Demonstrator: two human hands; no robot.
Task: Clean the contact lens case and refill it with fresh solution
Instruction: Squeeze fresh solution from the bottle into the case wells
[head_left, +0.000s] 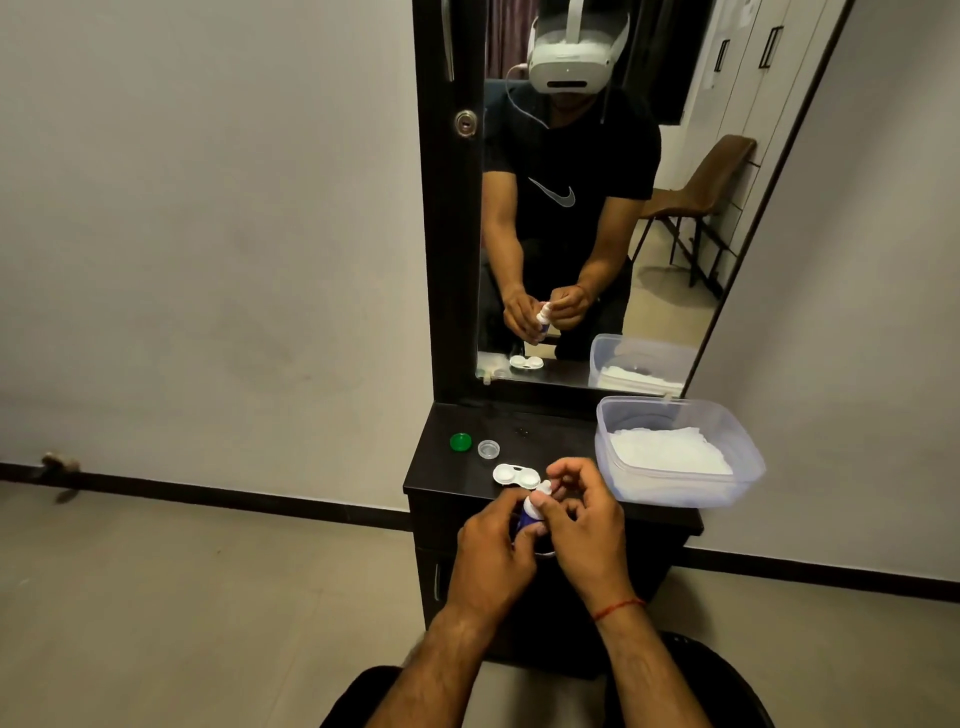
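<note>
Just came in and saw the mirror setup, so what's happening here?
A person stands at a small dark dresser, holding a little solution bottle in the left hand while the right hand works at its white tip. The open lens case lies on the dresser just beyond the hands, with a green cap and a clear cap off to its left. A plastic tub of tissues sits to the right.

Both bare forearms reach forward, hands close together. The left hand (491, 551) curls closed around a small white-and-blue plastic bottle (531, 512); the right hand (584, 525) pinches its top with thumb and fingertips.
</note>
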